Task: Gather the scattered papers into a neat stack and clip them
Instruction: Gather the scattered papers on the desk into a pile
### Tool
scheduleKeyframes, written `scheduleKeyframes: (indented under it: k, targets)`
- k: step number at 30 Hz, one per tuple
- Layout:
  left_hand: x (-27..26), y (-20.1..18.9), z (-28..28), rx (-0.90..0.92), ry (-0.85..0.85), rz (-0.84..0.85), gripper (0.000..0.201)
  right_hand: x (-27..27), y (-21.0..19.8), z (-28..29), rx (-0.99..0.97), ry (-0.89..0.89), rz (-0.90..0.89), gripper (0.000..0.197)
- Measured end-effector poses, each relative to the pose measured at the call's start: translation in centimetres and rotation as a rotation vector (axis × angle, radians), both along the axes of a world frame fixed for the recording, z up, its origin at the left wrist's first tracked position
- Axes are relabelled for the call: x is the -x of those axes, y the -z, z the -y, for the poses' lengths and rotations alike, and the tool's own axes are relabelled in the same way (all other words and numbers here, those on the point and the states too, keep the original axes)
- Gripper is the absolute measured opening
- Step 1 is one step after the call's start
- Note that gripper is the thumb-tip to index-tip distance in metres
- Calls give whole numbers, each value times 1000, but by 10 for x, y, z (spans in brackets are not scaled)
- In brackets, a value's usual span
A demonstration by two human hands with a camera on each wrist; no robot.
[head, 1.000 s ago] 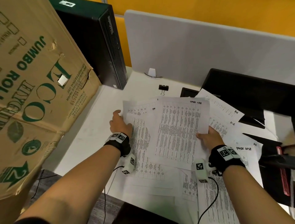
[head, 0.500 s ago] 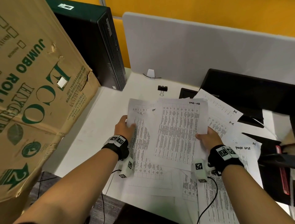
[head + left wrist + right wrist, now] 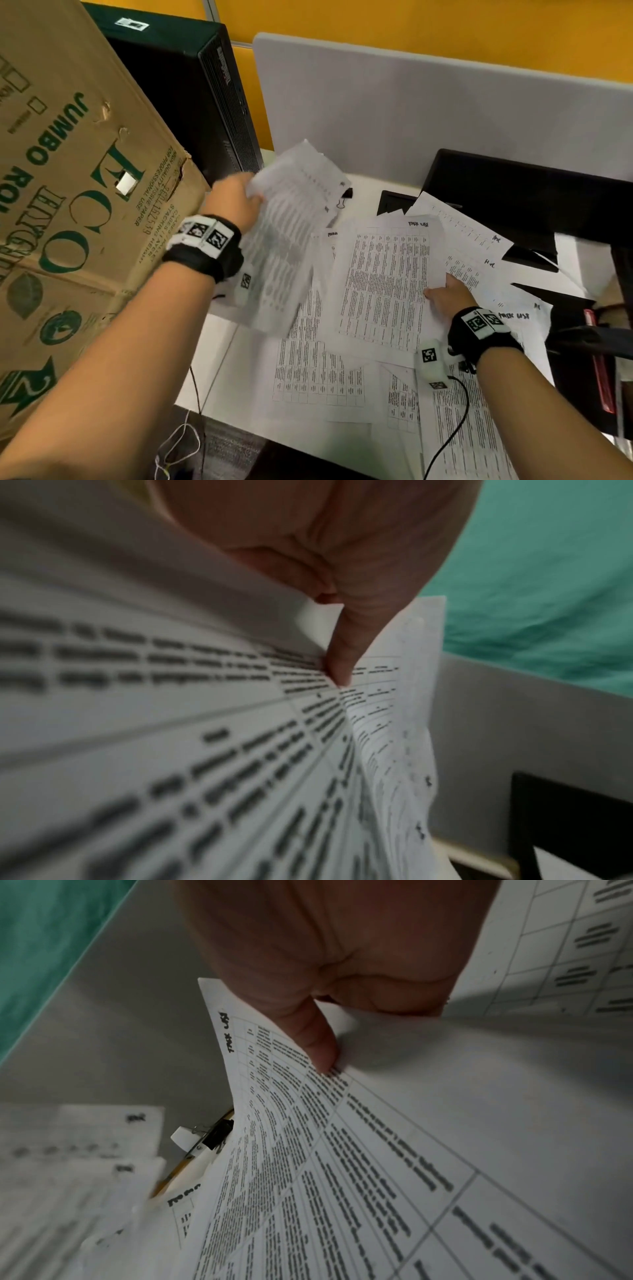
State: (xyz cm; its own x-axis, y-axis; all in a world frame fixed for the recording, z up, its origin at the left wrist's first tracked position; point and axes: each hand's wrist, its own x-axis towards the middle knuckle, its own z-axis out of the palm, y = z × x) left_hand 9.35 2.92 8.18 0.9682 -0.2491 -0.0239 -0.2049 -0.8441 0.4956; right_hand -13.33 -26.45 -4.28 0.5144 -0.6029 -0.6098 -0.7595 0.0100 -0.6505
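Note:
Printed sheets lie scattered and overlapping on the white desk (image 3: 219,363). My left hand (image 3: 255,199) pinches one sheet (image 3: 287,240) by its left edge and holds it tilted above the desk, blurred; the left wrist view shows the thumb (image 3: 339,656) pressed on that sheet (image 3: 171,723). My right hand (image 3: 435,292) pinches the right edge of a table-printed sheet (image 3: 383,284) lying on the pile, with its thumb (image 3: 318,1042) on top of the sheet (image 3: 342,1150). A black binder clip (image 3: 346,198) sits at the back of the desk, half hidden behind the lifted sheet, and shows beyond the paper's edge (image 3: 215,1134).
A large cardboard box (image 3: 68,205) leans at the left, next to a black computer tower (image 3: 198,102). A grey divider panel (image 3: 411,102) closes the back. Black equipment (image 3: 531,195) stands at the right, partly under papers. Cables (image 3: 178,442) hang off the desk's front edge.
My left hand has taken one sheet from the left of the pile and raised it up and to the left. The right hand keeps its grip on the same sheet.

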Motion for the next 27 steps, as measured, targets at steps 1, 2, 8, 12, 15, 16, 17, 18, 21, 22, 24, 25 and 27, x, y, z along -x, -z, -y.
scheduleKeyframes:
  k: [1,2,8,12,15,16,17,18,21,22,24,25,27]
  targets:
    - [-3,-16,1,20,-5,58,34,1,1,1,-1,14,-2,37]
    - [-3,-33,2,70,-13,117,34,2,1,2,-2,25,0,36]
    - [-5,-75,15,590,-47,122,30,9,-11,14,21,94,79,33]
    - [11,-31,38,483,14,-67,30,7,-22,15,-130,236,249,33]
    - [30,22,52,427,121,-268,39,0,-34,7,-270,275,325,33]
    - [35,37,55,412,141,-323,42,-2,-36,4,-300,265,333,34]
    - [41,46,57,411,139,-373,43,-4,-39,0,-330,262,336,33]
    - [45,56,59,412,119,-416,43,-5,-42,-4,-357,253,340,32]
    - [55,71,63,410,85,-493,47,-8,-41,-12,-453,307,379,32]
    - [57,73,64,414,69,-504,46,-8,-39,-14,-467,341,393,26]
    - [60,79,66,432,15,-502,35,-7,-35,-18,-470,332,390,34]
    - [63,81,67,434,-12,-485,30,-5,-29,-18,-476,282,369,60]
    - [69,87,68,458,-44,-454,28,-2,-25,-22,-456,167,359,63]
